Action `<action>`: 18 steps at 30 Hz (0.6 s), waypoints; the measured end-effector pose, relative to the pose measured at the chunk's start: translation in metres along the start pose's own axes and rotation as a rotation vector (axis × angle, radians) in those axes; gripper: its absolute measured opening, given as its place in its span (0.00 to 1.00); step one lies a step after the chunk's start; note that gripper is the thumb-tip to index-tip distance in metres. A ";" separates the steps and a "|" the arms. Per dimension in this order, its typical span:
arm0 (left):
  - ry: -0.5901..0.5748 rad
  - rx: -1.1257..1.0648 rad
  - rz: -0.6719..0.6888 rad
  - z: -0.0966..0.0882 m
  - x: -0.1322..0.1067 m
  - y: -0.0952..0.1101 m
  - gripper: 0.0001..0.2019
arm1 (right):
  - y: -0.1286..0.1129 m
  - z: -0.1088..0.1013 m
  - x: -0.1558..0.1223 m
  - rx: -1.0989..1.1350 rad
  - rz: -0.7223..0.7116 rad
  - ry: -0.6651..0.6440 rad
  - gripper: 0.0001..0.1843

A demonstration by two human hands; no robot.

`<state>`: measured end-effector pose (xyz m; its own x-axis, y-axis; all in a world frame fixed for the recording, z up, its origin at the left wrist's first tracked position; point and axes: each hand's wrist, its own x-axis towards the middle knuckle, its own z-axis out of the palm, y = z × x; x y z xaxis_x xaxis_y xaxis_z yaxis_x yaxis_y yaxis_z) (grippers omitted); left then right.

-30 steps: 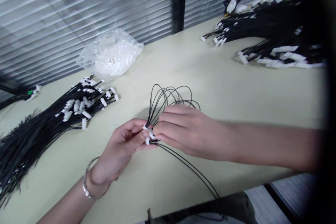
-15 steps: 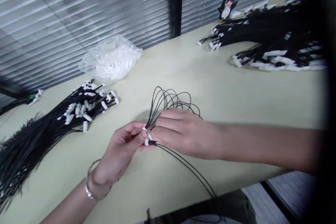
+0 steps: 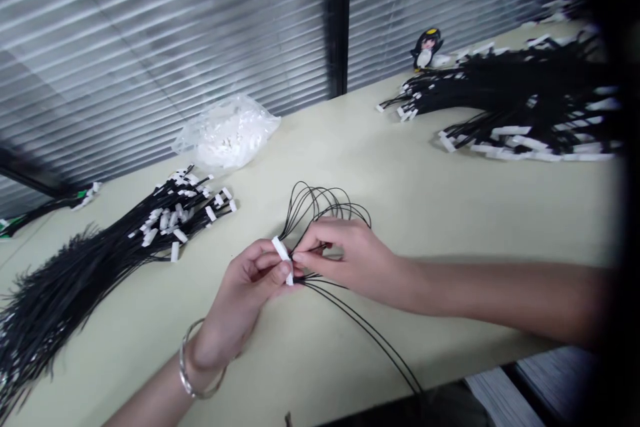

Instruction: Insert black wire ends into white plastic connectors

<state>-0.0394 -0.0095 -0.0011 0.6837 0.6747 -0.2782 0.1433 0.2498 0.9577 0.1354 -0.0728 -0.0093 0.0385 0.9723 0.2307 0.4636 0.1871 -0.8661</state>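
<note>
Near the middle of the table, my left hand (image 3: 257, 283) grips a long white wire connector (image 3: 281, 248) between thumb and fingers. Thin black wires (image 3: 320, 193) loop up from the connector's upper part, and a few more run from its lower end toward the table's front edge. My right hand (image 3: 345, 250) pinches a black wire close to the connector's side, thumb and forefinger at its tip. Whether the pinched wire is seated in the connector I cannot tell.
A thick bundle of black wires with white connectors (image 3: 100, 260) lies at left. Behind it sits a clear plastic bag (image 3: 227, 133) of small white parts. More wire bundles (image 3: 500, 87) and a penguin figurine (image 3: 427, 50) are at back right. Window blinds (image 3: 175, 27) border the table.
My right hand has shifted from a closed grip over the wires to a fingertip pinch on one wire. The connector is turned and shows more of its white side. The view has tilted slightly upward.
</note>
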 end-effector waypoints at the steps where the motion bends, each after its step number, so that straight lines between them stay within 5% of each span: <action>1: 0.001 -0.012 -0.001 0.001 0.000 0.000 0.12 | 0.000 0.001 0.000 -0.020 0.005 -0.006 0.08; 5: 0.027 -0.045 -0.005 0.003 -0.001 0.002 0.18 | 0.006 0.005 0.001 -0.118 -0.072 -0.025 0.07; 14: 0.158 -0.150 0.119 -0.004 0.000 0.001 0.11 | -0.001 -0.008 -0.007 -0.561 -0.723 0.188 0.09; 18: 0.230 -0.187 0.131 -0.008 0.002 0.001 0.11 | -0.002 -0.007 -0.014 -0.757 -0.815 0.199 0.07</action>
<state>-0.0436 -0.0024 -0.0013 0.5048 0.8435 -0.1835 -0.0835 0.2593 0.9622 0.1399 -0.0878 -0.0072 -0.4120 0.5469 0.7288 0.8292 0.5566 0.0512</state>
